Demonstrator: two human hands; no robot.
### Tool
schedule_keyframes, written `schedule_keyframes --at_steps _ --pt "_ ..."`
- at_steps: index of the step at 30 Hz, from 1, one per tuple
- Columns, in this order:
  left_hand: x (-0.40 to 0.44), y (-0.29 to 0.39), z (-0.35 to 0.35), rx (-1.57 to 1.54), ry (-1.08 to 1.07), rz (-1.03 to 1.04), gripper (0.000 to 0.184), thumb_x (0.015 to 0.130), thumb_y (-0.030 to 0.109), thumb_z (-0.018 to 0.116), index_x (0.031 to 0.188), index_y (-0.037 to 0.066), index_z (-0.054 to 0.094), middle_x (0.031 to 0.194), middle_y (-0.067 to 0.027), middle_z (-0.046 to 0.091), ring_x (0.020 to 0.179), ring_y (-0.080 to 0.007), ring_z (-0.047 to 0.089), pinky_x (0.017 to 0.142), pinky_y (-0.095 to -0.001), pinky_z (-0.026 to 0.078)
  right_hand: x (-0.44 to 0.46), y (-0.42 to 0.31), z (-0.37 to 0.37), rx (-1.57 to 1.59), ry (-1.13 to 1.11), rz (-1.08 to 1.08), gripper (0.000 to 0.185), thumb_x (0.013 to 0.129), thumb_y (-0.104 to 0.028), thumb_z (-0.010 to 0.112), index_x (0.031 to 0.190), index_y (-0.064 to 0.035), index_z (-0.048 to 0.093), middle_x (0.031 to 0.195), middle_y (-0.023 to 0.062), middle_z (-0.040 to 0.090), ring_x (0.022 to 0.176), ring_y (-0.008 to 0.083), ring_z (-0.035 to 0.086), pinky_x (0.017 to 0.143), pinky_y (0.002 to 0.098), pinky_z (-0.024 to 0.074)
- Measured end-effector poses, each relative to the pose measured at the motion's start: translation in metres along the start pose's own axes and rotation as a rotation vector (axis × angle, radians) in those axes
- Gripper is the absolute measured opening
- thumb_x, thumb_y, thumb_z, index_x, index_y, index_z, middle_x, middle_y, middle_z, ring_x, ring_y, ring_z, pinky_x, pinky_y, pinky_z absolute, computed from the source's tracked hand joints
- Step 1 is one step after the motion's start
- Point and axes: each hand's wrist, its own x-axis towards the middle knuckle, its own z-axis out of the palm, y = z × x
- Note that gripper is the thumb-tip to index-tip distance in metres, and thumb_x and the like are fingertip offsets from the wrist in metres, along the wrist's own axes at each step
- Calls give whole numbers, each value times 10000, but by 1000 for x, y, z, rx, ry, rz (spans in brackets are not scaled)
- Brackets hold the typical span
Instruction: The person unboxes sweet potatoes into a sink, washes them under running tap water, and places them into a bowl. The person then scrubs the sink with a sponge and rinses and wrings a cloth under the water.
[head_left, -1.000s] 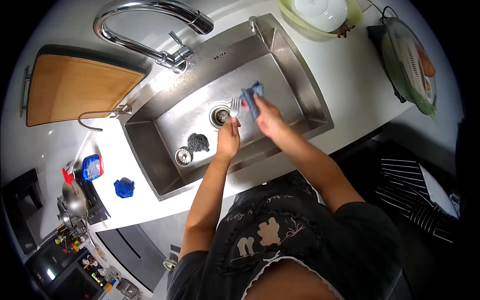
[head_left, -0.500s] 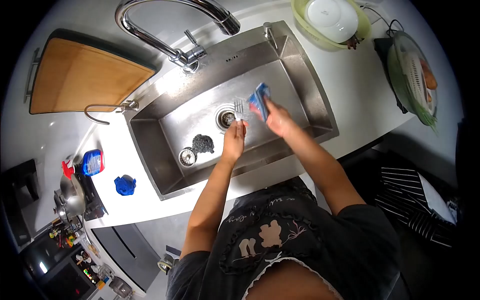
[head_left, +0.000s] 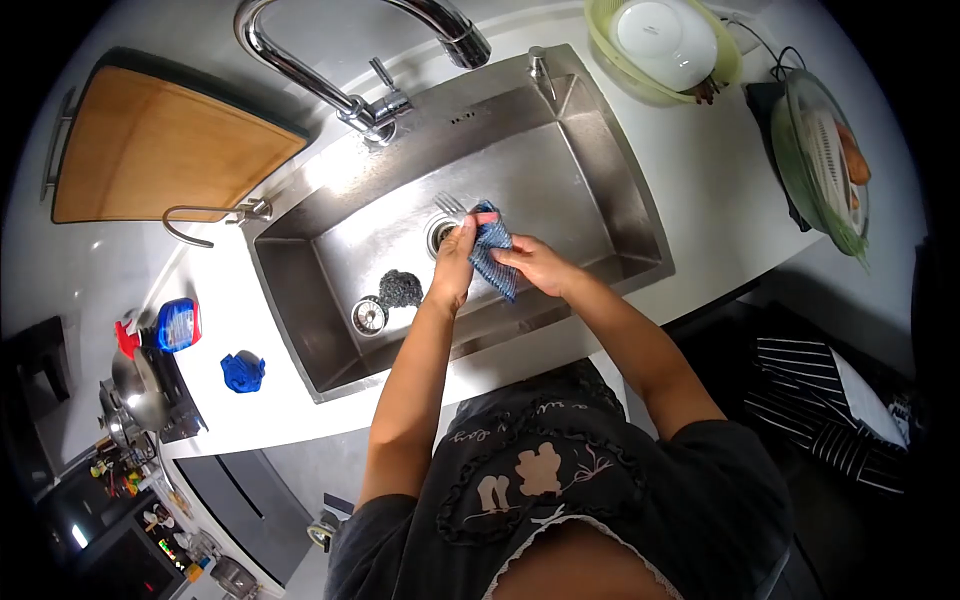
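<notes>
Over the sink's drain (head_left: 438,235), my left hand (head_left: 455,268) is closed on a fork (head_left: 451,206). Its tines point up and away from me, and the handle is mostly hidden. My right hand (head_left: 541,266) grips a blue checked cloth (head_left: 494,262), which meets the left fingers and hangs down between the two hands. A dark scouring pad (head_left: 401,289) lies on the floor of the steel sink (head_left: 560,165), left of my left hand. Right beside the pad sits a round metal sink strainer (head_left: 370,316).
A tall faucet (head_left: 375,110) arches behind the sink, with a smaller curved tap (head_left: 215,212) to its left. A wooden cutting board (head_left: 180,145) leans left. A spray bottle (head_left: 178,325) and crumpled blue cloth (head_left: 242,372) rest on the left counter; a green basket with a white bowl (head_left: 662,42) stands right.
My right hand has brought the blue cloth down and left against my left hand and the fork. The fork has tilted leftward, and my left hand has shifted slightly up and left.
</notes>
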Motion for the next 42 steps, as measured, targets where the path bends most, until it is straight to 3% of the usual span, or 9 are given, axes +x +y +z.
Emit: schedule_keyframes --at_steps 6,9,11,12,17,20,25,32,42 --pt "31 21 -17 267 151 236 405 952 286 324 879 -5 596 1087 -134 581 1003 -186 512 923 -280 333 -13 32 -51 -1031 24 30 442 824 -323 560 1088 26 498 1025 178 571 956 282 548 841 347 413" --pt "36 32 -10 522 90 133 392 940 311 354 844 24 603 864 -132 626 812 -165 554 768 -304 408 -14 29 -81 -1276 306 196 516 812 -395 559 1103 24 484 1038 193 563 977 343 521 851 368 401" --pt "36 25 -1 667 46 11 398 925 346 375 826 41 611 703 -163 607 670 -226 575 655 -353 426 -10 9 -72 -1300 473 -92 566 806 -392 558 1164 32 445 1109 223 520 1057 348 476 922 369 356" --pt "36 10 3 869 39 260 390 920 337 372 844 40 613 733 -203 600 707 -319 583 685 -379 433 -6 -2 -64 -1300 553 -238 594 804 -391 557 1194 36 426 1145 237 498 1098 351 454 958 370 334" --pt "29 -3 28 1094 -169 226 350 886 299 405 873 10 602 816 -228 592 839 -374 555 768 -440 426 21 -35 -18 -252 276 -163 408 858 -328 533 1074 17 537 1012 85 587 993 156 510 864 268 367" --pt "40 1 18 1111 -296 296 283 824 267 514 959 26 575 919 -216 585 892 -369 545 790 -397 420 27 -39 -14 -225 255 -255 291 881 -270 506 984 -4 561 918 52 607 917 131 535 816 262 392" --pt "77 56 -11 799 83 549 310 699 152 604 966 33 501 951 -171 533 734 -272 551 668 -353 452 35 -54 -34 -127 408 -335 244 898 -249 474 941 -25 561 831 43 596 791 118 549 738 258 413" --pt "175 134 -29 616 411 448 374 738 215 604 1020 27 447 651 -62 530 540 -133 503 497 -275 402 46 -98 -8 -111 352 -340 266 908 -275 446 981 -53 573 704 -3 507 635 70 443 614 199 376" --pt "198 126 -25 612 343 405 324 775 218 530 1019 21 449 739 -117 546 651 -203 532 617 -310 420 60 -109 6 -67 364 -375 323 918 -340 408 896 -58 562 675 1 508 586 65 421 561 193 343"
